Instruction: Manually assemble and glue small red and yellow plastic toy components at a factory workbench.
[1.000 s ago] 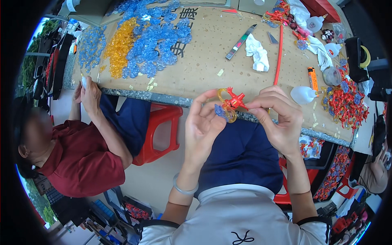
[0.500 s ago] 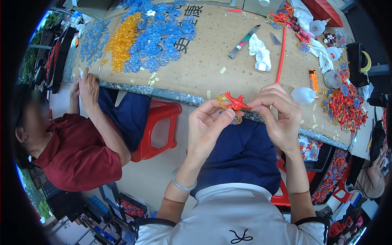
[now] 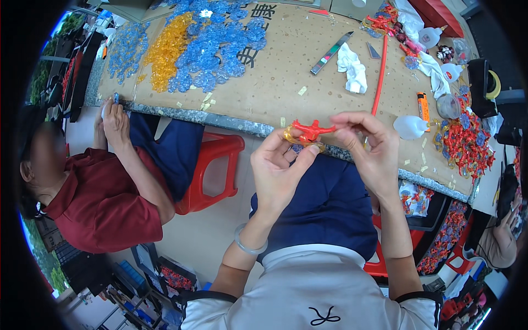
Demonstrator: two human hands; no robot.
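Observation:
Above the table's near edge, my left hand [image 3: 280,170] pinches a small red plastic figure [image 3: 312,131] with spread limbs. A clear yellow plastic ring [image 3: 288,134] and a clear bluish piece [image 3: 297,148], partly behind my thumb, are joined to it or held against it; I cannot tell which. My right hand [image 3: 369,144] has its bent thumb and forefinger around the tip of the figure's right limb. Just beyond that hand lies a red stick [image 3: 379,82] on the cardboard.
Blue [image 3: 217,47] and amber plastic pieces [image 3: 168,52] lie heaped at the far left. A knife [image 3: 331,53], white tissue [image 3: 352,69], white squeeze bottle [image 3: 410,127] and pile of red assembled pieces [image 3: 466,144] are farther right. Another person [image 3: 104,192] sits on my left.
The red figure has tilted in my left hand and sits slightly farther left. My right thumb and forefinger have loosened and shifted at its tip. The other person's hands have lowered a little.

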